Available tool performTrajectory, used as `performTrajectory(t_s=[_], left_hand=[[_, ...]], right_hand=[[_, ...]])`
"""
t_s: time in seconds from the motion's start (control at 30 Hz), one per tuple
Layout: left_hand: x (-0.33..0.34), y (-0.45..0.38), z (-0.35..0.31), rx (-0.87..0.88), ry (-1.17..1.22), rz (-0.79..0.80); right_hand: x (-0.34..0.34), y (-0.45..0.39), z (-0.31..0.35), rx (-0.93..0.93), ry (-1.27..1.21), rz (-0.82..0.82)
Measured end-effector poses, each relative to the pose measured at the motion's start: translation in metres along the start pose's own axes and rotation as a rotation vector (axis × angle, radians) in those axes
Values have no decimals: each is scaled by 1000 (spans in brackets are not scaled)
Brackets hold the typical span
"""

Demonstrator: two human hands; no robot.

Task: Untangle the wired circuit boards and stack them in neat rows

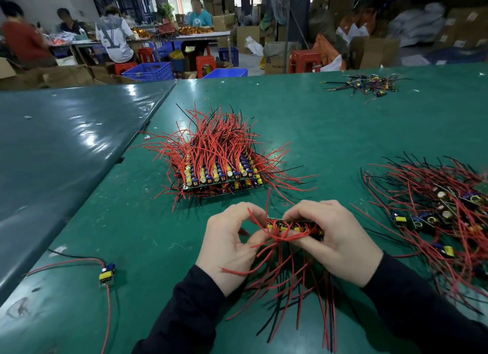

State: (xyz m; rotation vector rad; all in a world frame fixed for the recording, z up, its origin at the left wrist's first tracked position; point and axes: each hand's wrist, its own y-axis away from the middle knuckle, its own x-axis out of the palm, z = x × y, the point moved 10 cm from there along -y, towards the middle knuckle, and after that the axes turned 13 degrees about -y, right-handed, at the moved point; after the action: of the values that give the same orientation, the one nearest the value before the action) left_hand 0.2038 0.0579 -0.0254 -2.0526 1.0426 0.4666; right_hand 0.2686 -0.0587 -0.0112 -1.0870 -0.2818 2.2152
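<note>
Both hands hold a short row of small circuit boards with yellow parts, just above the green table. My left hand pinches the row's left end, and my right hand wraps over its right end. Red and black wires hang from the row toward me. Beyond my hands stands a neat stack of boards in rows, its wires fanning up and outward. At the right lies a tangled pile of wired boards.
A single wired board lies on the green table at the near left. A small heap of boards with black wires sits at the far right. A darker table adjoins on the left. Seated people, crates and cartons fill the background.
</note>
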Motion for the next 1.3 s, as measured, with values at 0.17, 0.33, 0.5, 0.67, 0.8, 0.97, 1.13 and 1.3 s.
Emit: performTrajectory(t_s=[0.17, 0.33, 0.5, 0.67, 0.8, 0.97, 1.13, 1.3], left_hand=[[4, -4, 9, -85, 163, 165], [5, -5, 7, -138, 293, 194], [9, -3, 10, -181, 409, 245], [13, -1, 8, -203, 515, 299], [15, 0, 6, -200, 533, 321], [20, 2, -1, -198, 748, 398], [24, 4, 26, -470, 871, 309], [8, 9, 66, -734, 856, -29]], right_hand=[[-4, -3, -2, 50, -321, 26], [2, -2, -8, 121, -504, 57], [6, -1, -8, 139, -601, 94], [10, -1, -11, 171, -673, 103], [11, 0, -13, 189, -703, 121], [9, -1, -6, 175, -856, 120], [4, -1, -25, 314, -876, 75], [6, 7, -55, 458, -409, 118]])
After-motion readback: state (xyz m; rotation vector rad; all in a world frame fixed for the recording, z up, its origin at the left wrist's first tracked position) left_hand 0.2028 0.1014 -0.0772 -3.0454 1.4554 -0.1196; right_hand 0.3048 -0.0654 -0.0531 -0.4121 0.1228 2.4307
